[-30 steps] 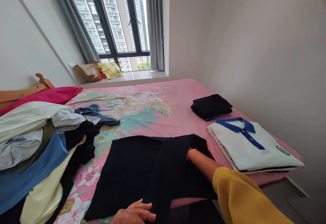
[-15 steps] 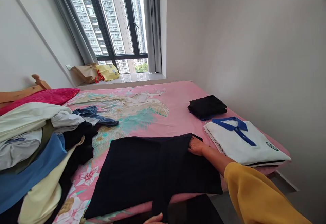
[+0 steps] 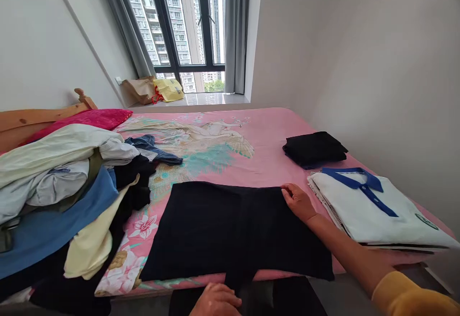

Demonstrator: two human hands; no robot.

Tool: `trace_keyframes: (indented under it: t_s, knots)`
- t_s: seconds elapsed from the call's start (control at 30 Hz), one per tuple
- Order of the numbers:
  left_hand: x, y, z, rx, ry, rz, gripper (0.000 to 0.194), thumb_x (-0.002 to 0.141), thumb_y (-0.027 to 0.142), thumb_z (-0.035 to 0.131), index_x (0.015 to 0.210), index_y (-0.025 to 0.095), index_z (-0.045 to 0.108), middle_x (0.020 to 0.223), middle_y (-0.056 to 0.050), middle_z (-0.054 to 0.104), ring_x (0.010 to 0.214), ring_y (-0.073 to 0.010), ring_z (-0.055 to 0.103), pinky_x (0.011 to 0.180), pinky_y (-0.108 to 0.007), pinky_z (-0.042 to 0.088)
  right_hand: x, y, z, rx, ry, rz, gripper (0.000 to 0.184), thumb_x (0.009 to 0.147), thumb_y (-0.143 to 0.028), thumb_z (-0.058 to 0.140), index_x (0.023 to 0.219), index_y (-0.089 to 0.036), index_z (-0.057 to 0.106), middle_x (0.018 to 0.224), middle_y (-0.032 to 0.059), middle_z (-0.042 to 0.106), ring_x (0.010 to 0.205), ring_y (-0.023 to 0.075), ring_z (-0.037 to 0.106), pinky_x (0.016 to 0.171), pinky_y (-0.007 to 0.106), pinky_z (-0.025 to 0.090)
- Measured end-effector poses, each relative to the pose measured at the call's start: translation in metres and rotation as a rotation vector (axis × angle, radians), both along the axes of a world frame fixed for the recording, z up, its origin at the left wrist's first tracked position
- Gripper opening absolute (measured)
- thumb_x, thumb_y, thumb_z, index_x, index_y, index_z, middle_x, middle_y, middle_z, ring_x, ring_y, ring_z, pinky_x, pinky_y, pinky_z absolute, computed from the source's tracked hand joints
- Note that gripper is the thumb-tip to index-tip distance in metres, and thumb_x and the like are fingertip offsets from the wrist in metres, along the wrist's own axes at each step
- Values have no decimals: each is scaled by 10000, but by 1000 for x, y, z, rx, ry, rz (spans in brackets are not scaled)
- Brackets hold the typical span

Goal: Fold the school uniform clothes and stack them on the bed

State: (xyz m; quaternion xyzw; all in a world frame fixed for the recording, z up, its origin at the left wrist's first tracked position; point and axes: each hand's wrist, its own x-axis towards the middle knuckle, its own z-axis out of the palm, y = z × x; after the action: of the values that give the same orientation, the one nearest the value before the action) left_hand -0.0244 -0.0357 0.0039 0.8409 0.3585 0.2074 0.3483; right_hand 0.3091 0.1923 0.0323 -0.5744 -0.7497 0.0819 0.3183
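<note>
A black garment (image 3: pixel 201 229) lies spread flat across the near edge of the pink bed; its exact kind I cannot make out. At its top right corner, my right hand (image 3: pixel 298 202) has thumb and fingers closed on the cloth edge. My left hand (image 3: pixel 217 300) is low in the middle, with curled fingers at the end of a narrow black strip that hangs over the bed's edge. Part of that hand is cut off by the bottom of the view.
To the left is a heap of loose clothes (image 3: pixel 89 210), with jeans (image 3: pixel 158 150) behind. A folded black stack (image 3: pixel 316 148) and folded white polo shirts (image 3: pixel 388 210) lie on the right. The bed (image 3: pixel 266 138) meets the right wall; bags (image 3: pixel 168 89) stand on the windowsill.
My right hand has moved to the garment's top right corner, and the fold there now lies flatter. More of my left hand shows. The view has shifted, so things sit further right.
</note>
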Motion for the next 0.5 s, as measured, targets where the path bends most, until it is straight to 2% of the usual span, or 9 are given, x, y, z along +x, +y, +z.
trace_keyframes:
  t_s: [0.1,0.2,0.3,0.37,0.43,0.5]
  knots:
    - [-19,32,33,164,69,246,313,784,67,457,904,258,675,923,-17,701,916,-155,621,857,-326,464,-63,-24,16,-179,11,89,308,868,-469,402,956,-208,539,727,4,598,657,153,567,632,260,412]
    - [-61,86,49,265,201,492,301,833,107,405,952,232,652,1012,-37,674,996,-164,586,901,-345,444,-116,-44,21,-338,-120,95,446,799,-568,480,1055,-203,492,736,19,609,662,190,595,591,268,384]
    - [-110,149,47,279,429,699,317,854,170,403,1087,219,612,1141,-44,631,1099,-163,540,972,-326,406,-148,-56,16,-407,-261,64,591,766,-570,515,1196,-175,423,865,86,638,749,260,626,628,310,392]
    - [-138,187,41,251,566,774,403,832,166,420,1216,201,535,1259,-58,565,1185,-180,484,1019,-338,365,-158,-57,10,-443,-310,18,580,780,-460,518,1256,-161,377,884,102,641,758,274,630,637,324,389]
    - [-156,219,34,230,629,815,512,795,134,431,1305,179,451,1348,-89,485,1252,-221,419,1038,-388,336,-161,-55,5,-489,-283,-26,519,775,-316,489,1262,-179,371,828,72,641,729,251,627,632,312,380]
    - [-167,244,28,216,663,822,596,743,80,433,1330,182,421,1372,-104,456,1277,-253,384,1033,-442,321,-158,-52,5,-528,-183,-49,488,747,-242,456,1231,-209,396,751,26,618,692,211,613,619,287,371]
